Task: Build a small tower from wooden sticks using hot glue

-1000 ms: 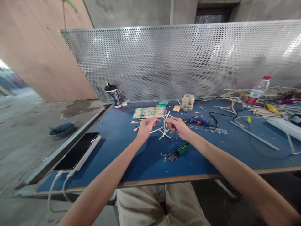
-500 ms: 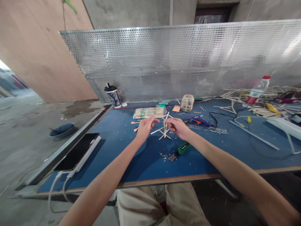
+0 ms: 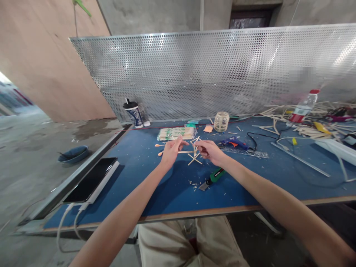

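My right hand (image 3: 209, 151) is closed, its thumb and fingers pinching a small frame of thin wooden sticks (image 3: 195, 158) above the blue table. Some of its sticks cross and point outward near the bottom. To the left of it, my left hand (image 3: 171, 150) has its thumb and fingers apart, close to the frame, with nothing plainly held. Behind and beside this hand lie small wooden spoons (image 3: 160, 153), partly covered by it. A green-handled utility knife (image 3: 213, 178) rests nearer the front edge, with wood scraps by its blade.
Behind my hands are a plastic pack of wooden sticks (image 3: 176, 133) and a glass jar (image 3: 221, 122). A blue glue gun (image 3: 236, 142) lies to the right. Farther right are a bottle (image 3: 303, 109) and piled sticks. A phone (image 3: 91, 180) and a cup (image 3: 134, 114) are left.
The stick frame has turned in my right hand, so its sticks now point in different directions. Both hands stay almost in place.
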`<action>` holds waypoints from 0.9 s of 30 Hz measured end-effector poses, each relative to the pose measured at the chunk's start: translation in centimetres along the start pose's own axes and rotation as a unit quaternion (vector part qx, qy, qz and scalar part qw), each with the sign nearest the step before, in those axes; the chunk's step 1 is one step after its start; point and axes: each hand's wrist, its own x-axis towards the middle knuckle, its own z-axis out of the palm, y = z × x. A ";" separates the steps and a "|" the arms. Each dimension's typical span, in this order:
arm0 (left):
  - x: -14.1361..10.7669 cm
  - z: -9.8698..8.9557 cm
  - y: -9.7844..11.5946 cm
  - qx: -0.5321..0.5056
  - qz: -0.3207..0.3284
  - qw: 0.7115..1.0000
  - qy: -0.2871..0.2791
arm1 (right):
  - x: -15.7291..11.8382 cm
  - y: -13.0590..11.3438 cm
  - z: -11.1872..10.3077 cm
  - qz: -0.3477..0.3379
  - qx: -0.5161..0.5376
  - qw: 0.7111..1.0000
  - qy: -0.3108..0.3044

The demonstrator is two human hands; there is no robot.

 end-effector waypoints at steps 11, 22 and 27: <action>0.2 0.1 -0.4 -0.017 -0.018 1.000 -0.002 | 0.2 0.2 -0.3 0.024 0.002 1.000 0.001; 0.3 -0.1 -0.7 -0.009 -0.013 1.000 -0.001 | 0.2 0.2 0.0 -0.048 -0.013 0.999 0.000; 0.4 -0.1 -0.8 -0.014 -0.011 1.000 0.002 | 0.2 0.1 0.1 -0.056 -0.029 0.998 0.005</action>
